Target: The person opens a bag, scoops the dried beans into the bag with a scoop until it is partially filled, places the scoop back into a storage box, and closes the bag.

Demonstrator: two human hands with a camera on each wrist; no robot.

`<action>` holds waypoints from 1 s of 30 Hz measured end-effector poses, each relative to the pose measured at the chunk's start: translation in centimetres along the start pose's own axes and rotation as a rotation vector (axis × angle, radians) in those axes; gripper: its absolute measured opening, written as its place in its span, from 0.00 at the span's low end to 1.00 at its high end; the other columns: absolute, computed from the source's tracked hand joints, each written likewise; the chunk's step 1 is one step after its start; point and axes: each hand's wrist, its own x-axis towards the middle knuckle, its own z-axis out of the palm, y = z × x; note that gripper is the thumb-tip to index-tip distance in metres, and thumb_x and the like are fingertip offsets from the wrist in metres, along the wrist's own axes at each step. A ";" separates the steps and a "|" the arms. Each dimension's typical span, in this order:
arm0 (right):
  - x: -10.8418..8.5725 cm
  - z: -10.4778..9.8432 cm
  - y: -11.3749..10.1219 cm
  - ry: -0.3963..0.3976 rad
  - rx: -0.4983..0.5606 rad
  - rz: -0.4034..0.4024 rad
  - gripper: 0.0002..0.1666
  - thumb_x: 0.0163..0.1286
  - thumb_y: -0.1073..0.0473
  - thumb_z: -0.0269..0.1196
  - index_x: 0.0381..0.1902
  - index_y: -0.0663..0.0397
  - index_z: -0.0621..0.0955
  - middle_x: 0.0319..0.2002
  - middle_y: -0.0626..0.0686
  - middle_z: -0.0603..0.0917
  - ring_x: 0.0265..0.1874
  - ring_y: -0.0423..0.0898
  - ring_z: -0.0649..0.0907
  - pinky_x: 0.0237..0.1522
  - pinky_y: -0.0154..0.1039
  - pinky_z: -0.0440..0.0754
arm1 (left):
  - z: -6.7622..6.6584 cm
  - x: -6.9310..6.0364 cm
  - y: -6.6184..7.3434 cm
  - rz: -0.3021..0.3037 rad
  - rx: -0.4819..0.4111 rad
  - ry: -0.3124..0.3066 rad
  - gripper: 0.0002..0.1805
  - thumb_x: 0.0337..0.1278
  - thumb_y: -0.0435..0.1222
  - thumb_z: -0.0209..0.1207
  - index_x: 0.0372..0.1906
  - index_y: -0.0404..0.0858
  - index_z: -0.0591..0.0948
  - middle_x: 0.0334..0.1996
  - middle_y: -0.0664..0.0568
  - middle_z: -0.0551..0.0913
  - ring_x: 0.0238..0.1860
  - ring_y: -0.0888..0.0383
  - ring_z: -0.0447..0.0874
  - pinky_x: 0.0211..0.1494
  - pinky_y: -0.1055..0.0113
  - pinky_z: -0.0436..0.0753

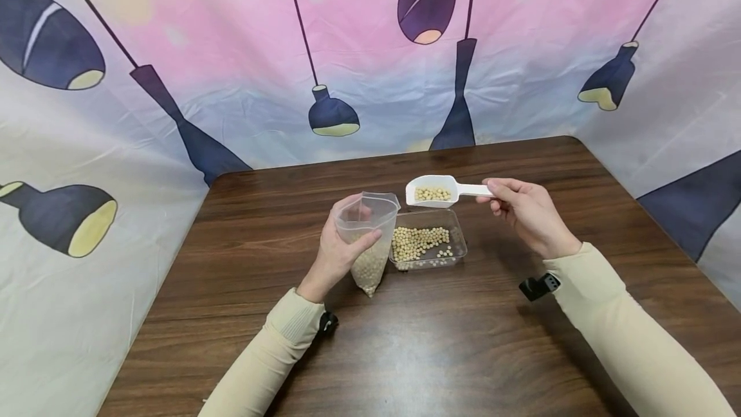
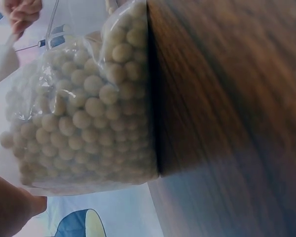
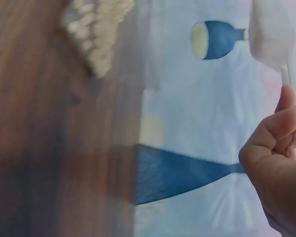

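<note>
My left hand (image 1: 338, 246) grips a clear plastic bag (image 1: 379, 246) near its open top, thumb in front. Pale round beans, perhaps soybeans, fill the lower part of the bag (image 2: 84, 118), whose bottom rests on the table in the left wrist view. Between thumb and fingers, my right hand (image 1: 527, 211) pinches the handle of a white scoop (image 1: 433, 181). The scoop carries a small heap of beans (image 1: 433, 194) and hovers above the far edge of a clear plastic tray (image 1: 460, 246). More beans (image 1: 419, 240) lie in that tray, mostly toward its left side, right beside the bag.
Everything stands on a dark wood-grain table (image 1: 405, 352). A cloth backdrop (image 1: 370, 50) printed with hanging lamps rises behind its far edge and along the sides. Dark wrist devices (image 1: 539, 286) sit at both cuffs.
</note>
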 end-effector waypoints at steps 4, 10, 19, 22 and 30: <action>-0.3 1.5 -1.0 0.019 -0.012 -0.068 0.14 0.69 0.55 0.63 0.48 0.58 0.82 0.30 0.51 0.87 0.24 0.37 0.78 0.27 0.28 0.75 | 0.0 0.0 0.1 -0.001 -0.005 0.000 0.36 0.50 0.22 0.65 0.66 0.27 0.64 0.50 0.27 0.73 0.53 0.35 0.73 0.54 0.63 0.74; -0.5 3.7 -2.2 -0.012 -0.001 -0.130 0.12 0.69 0.57 0.63 0.46 0.59 0.83 0.29 0.52 0.87 0.23 0.37 0.79 0.27 0.28 0.75 | 0.0 -0.1 0.1 -0.008 -0.013 -0.005 0.36 0.50 0.21 0.64 0.66 0.27 0.64 0.50 0.27 0.73 0.53 0.35 0.73 0.53 0.63 0.76; -0.2 6.0 -3.7 -0.026 -0.191 -0.280 0.14 0.68 0.57 0.64 0.45 0.63 0.83 0.27 0.54 0.87 0.23 0.40 0.79 0.30 0.31 0.78 | -0.1 0.0 0.2 -0.007 -0.001 -0.006 0.36 0.51 0.21 0.64 0.66 0.27 0.64 0.51 0.28 0.73 0.53 0.35 0.72 0.53 0.63 0.76; -0.1 6.4 -4.1 -0.031 -0.231 -0.305 0.13 0.68 0.57 0.65 0.44 0.62 0.84 0.27 0.54 0.87 0.24 0.39 0.79 0.30 0.30 0.78 | 0.0 0.0 0.2 -0.010 -0.006 -0.004 0.36 0.51 0.22 0.64 0.66 0.26 0.64 0.50 0.28 0.73 0.53 0.36 0.73 0.52 0.64 0.76; -0.2 7.4 -4.8 -0.020 -0.375 -0.371 0.15 0.69 0.57 0.64 0.46 0.64 0.83 0.27 0.51 0.87 0.24 0.40 0.81 0.31 0.31 0.80 | -0.1 -0.2 0.3 -0.050 -0.001 0.009 0.36 0.51 0.23 0.65 0.66 0.28 0.64 0.52 0.33 0.74 0.52 0.43 0.74 0.51 0.65 0.78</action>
